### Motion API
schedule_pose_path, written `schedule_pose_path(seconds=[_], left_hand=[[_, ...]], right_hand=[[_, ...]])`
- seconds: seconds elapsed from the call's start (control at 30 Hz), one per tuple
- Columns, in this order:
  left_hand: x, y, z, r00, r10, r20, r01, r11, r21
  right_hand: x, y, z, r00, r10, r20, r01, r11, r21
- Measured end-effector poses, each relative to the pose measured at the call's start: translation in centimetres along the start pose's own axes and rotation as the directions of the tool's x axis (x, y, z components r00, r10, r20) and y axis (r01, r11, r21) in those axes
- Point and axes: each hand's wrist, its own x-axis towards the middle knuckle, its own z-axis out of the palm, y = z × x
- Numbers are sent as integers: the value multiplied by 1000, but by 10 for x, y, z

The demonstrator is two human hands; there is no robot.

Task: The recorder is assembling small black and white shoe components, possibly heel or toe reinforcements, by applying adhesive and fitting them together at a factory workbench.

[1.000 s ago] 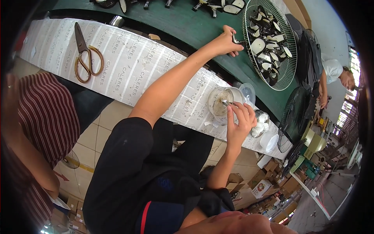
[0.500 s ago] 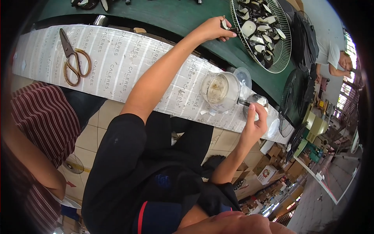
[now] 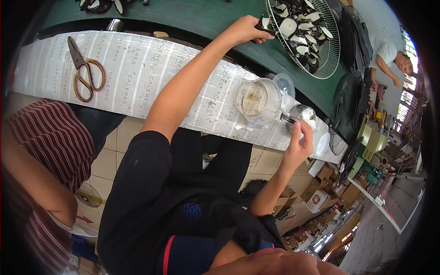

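Note:
At the far edge of the table, my left hand point(image 3: 250, 30) pinches a small black-and-white piece point(image 3: 265, 23). It is right beside the rim of a round wire basket point(image 3: 332, 63) full of similar black and white pieces. My right hand point(image 3: 300, 143) is closed on a slim tool with a dark end point(image 3: 287, 118), whose exact kind I cannot make out. The tool's end is between a clear round container point(image 3: 274, 106) with pale liquid at its bottom and a metal cup point(image 3: 296, 111) with white material in it.
Large scissors point(image 3: 88, 75) lie at the left on the paper-covered bench point(image 3: 133, 91). Behind it runs a green table point(image 3: 192, 18). A clear lid point(image 3: 284, 84) and a white bowl point(image 3: 322, 144) flank the containers. Dark fan guards point(image 3: 343, 110) stand right. A person in stripes point(image 3: 50, 142) sits at left.
The view has shifted slightly. My left hand stays by the basket with its fingers drawn in more; the tool's end is slightly farther from the clear container. The person far right has shifted an arm.

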Motion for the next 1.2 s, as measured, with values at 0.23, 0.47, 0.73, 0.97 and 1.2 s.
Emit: schedule_pose_path(seconds=[0.23,0.47,0.73,0.97,1.2], left_hand=[[2,9,3,998,68,-10,-68,997,30],[-14,15,2,999,41,-3,-41,993,107],[-97,45,15,970,31,-243,-21,999,43],[-224,105,33,946,59,-320,-25,994,109],[-345,88,46,923,-74,-377,90,996,27]], right_hand=[[-10,-16,-22,843,-494,215,537,741,-403],[-28,-15,-97,898,-436,-55,415,883,-220],[-45,-7,-108,953,-247,-174,273,951,146],[-9,10,-53,860,-502,-93,509,858,73],[-10,8,-33,742,-665,85,669,743,-17]])
